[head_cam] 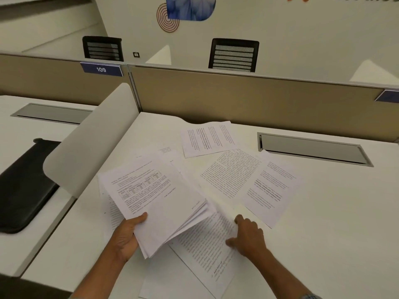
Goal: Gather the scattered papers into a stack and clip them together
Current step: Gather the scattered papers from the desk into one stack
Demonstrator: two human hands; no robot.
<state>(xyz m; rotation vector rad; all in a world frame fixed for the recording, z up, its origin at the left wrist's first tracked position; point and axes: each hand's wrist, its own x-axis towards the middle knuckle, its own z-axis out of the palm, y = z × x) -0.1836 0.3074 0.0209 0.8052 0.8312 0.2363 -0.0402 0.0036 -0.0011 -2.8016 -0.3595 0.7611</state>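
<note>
My left hand (127, 233) grips a thick stack of printed papers (155, 195), raised and tilted above the white desk (323, 212). My right hand (248, 234) lies on a loose printed sheet (207, 244) on the desk, thumb and fingers pinching its lifted edge. More loose sheets lie spread beyond: a page of dense text (233, 171), one to its right (272, 190), and another at the back (208, 138). No clip is visible.
A curved white side divider (90, 143) stands on the left, with a black pouch (23, 184) on the neighbouring desk. A tan partition (248, 98) runs along the back. A metal cable flap (313, 148) is set into the desk at right.
</note>
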